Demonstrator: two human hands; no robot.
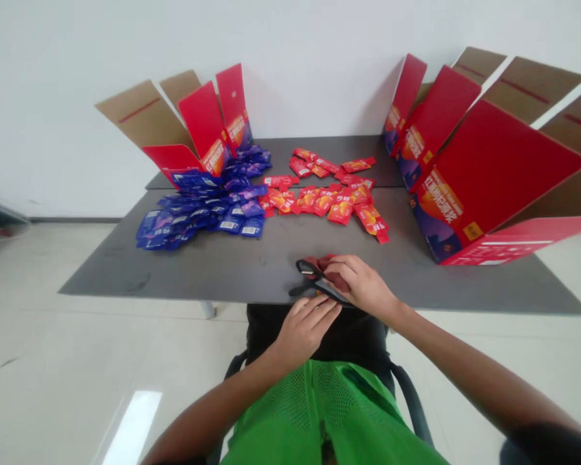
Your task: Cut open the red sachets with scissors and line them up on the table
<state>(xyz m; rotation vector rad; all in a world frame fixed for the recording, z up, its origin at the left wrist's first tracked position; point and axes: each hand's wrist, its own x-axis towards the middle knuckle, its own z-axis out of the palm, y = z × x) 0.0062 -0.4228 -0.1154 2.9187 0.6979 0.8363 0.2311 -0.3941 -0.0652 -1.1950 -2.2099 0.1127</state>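
One black-trimmed item (315, 282), its exact kind hard to tell, is grasped under the curled fingers of the right hand (361, 284) and met from the near side by the outstretched fingers of the left hand (306, 324), whose hold, if any, cannot be told. The item is held at the near edge of the table (252, 271), its handling judged to be under way and unfinished. Beyond the fingertips and apart from them, red sachets (341, 206) are spread loose; farther to the fingers' left, blue sachets (193, 210) are heaped, both piles left outside any box. Outermost, left cartons (201, 119) and right cartons (494, 168) are stood with flaps raised, none closed, their contents hidden.
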